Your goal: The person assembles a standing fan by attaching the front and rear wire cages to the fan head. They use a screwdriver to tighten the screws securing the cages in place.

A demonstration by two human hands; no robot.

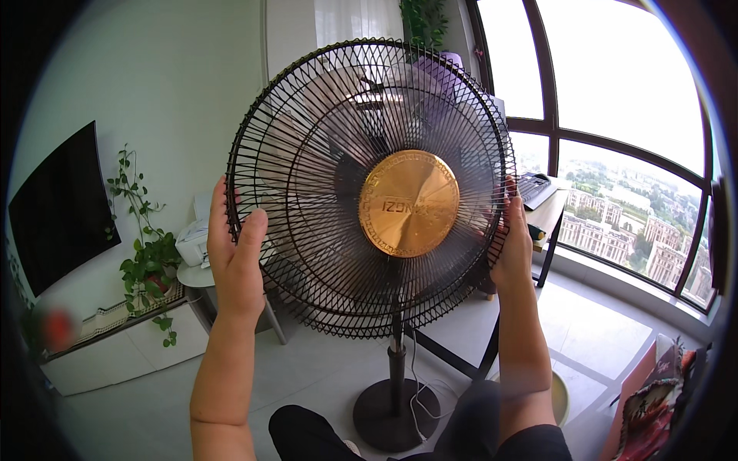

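Observation:
A black pedestal fan [307, 253] stands upright right in front of me, its round wire grille facing me. At its middle sits a shiny gold hub cap [410, 203]. My left hand [238, 257] grips the grille's left rim, thumb in front and fingers wrapped round the side. On the opposite rim my right hand [513, 246] is closed, its fingers partly behind the wires. Below the grille, a pole runs down to a dark round base [393, 422] on the floor between my legs. The blades show only dimly behind the wires.
A pale cord [419, 388] trails by the base. At left are a wall-mounted screen [65, 207], a trailing plant [150, 257], a white printer [194, 240] and a low cabinet [127, 349]. A desk [550, 219] with a keyboard stands right, by large windows; a patterned cloth [657, 399] lies lower right.

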